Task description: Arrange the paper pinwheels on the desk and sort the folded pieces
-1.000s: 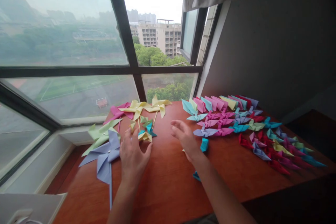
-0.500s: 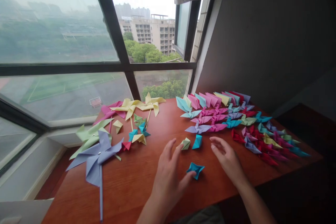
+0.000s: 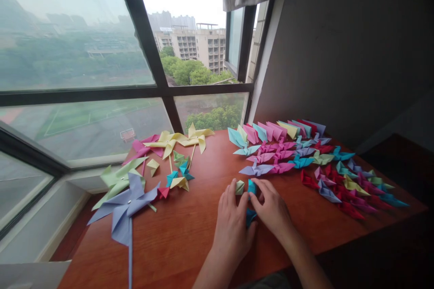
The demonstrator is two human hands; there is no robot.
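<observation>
Both hands [image 3: 252, 221] meet over blue folded paper [image 3: 250, 216].

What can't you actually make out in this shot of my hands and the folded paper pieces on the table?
- Blue paper piece, head view: mostly covered by the left hand and right hand; its shape and whether it is gripped cannot be told.
- Lilac pinwheel, head view: its stick runs off the bottom edge.
- Paper pile on the right, head view: pieces overlap and are too small to count.
</observation>
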